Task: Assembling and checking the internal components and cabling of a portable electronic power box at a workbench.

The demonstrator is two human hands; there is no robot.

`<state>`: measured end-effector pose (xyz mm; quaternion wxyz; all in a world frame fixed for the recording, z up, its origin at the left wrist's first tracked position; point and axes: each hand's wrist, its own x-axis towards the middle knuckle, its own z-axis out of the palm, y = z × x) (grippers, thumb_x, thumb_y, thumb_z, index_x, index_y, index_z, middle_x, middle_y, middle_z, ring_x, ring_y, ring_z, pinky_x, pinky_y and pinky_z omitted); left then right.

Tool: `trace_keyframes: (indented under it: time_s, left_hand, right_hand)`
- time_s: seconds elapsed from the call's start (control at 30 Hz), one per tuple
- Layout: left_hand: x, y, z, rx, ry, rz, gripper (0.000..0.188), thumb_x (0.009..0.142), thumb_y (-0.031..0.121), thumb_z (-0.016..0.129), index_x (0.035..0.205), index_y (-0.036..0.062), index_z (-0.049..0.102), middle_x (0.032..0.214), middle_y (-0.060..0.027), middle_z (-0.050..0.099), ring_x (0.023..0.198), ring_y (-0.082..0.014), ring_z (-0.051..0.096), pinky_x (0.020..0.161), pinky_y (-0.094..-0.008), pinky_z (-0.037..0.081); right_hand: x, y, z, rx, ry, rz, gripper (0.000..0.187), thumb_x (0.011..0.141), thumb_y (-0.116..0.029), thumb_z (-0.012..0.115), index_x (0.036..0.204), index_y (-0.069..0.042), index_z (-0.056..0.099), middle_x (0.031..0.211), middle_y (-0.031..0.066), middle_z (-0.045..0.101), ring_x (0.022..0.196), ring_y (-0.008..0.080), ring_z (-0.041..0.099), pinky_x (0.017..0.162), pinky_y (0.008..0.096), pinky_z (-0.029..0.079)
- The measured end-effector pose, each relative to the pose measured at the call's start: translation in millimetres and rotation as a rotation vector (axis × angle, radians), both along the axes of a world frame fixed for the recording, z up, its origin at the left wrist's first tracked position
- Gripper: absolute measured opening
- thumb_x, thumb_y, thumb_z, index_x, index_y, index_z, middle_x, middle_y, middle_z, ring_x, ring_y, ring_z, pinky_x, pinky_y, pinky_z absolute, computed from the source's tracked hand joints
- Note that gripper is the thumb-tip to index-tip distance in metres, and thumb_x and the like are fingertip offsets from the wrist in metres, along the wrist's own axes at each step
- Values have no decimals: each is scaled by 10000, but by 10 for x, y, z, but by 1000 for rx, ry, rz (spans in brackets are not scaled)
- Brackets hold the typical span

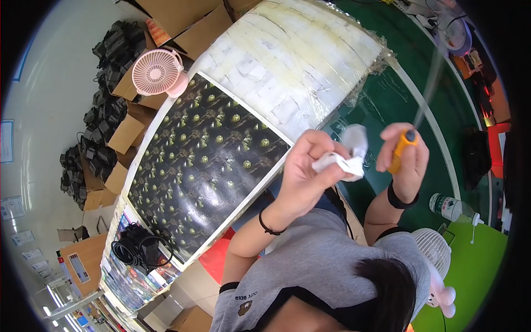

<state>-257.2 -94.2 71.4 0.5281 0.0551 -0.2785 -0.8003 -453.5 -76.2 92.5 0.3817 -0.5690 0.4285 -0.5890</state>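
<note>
My left hand (310,169) is raised beside the table edge, fingers closed on a crumpled white cloth or tissue (338,165). A blurred whitish flap (355,139) rises from it toward my right hand. My right hand (409,161) is closed around a yellow-orange tool handle (402,152) with a dark end. From that end a thin, blurred grey streak (428,91) runs up and away; whether it is a cord or a shaft I cannot tell. The two hands are close together but apart. Black bands circle both wrists.
A table with a black patterned mat (204,166) and a plastic-wrapped white surface (287,55) lies ahead and left. On it are a pink fan (157,73) and a black power adapter with coiled cable (141,249). Cartons hold black adapters (119,47). A clear bottle (452,208) is at right.
</note>
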Motion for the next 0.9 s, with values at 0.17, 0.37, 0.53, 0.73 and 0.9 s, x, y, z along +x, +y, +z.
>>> trace_keyframes:
  time_s: [0.17, 0.37, 0.53, 0.73, 0.9]
  left_hand:
    - [8, -2, -314, -26, -328, 22, 350, 891, 11, 652, 1219, 46, 533, 1305, -150, 559, 1153, -185, 574, 993, -364, 475]
    - [267, 88, -827, -609, -1284, 189, 552, 850, 99, 690, 1372, 103, 512, 1464, -201, 420, 1349, -365, 417, 1105, -392, 343]
    - [594, 100, -1025, -581, -1508, 698, 297, 827, 22, 660, 1117, 85, 659, 1229, -114, 620, 1221, -344, 531, 1032, -427, 421]
    - [1142, 36, -1092, -320, -1669, 925, 217, 872, 13, 618, 1081, 45, 667, 1125, -132, 671, 1078, -292, 633, 942, -352, 467]
    - [1337, 14, -1240, -187, -1652, 931, 174, 879, 29, 619, 1039, 42, 686, 1011, -122, 700, 968, -263, 668, 860, -330, 494]
  right_hand:
    - [-136, 121, 1, -81, -190, 29, 533, 1012, -461, 441, 1029, 61, 547, 593, 26, 518, 447, 80, 488, 437, 197, 403]
    - [23, -92, -101, 59, -473, 201, 562, 1027, -504, 346, 1015, 38, 497, 560, 18, 475, 410, 92, 460, 399, 212, 406]
    - [436, -372, -407, 290, -846, 279, 488, 1047, -482, 299, 1045, -34, 493, 607, 0, 441, 462, 92, 427, 423, 236, 383]
    - [1066, -627, -1237, 343, -674, -23, 413, 1054, -430, 340, 1008, -58, 512, 630, 5, 433, 504, 109, 433, 480, 249, 387]
    - [1032, -691, -1651, 294, -413, -87, 376, 1057, -381, 355, 1004, -54, 533, 643, 8, 450, 521, 97, 440, 487, 241, 390]
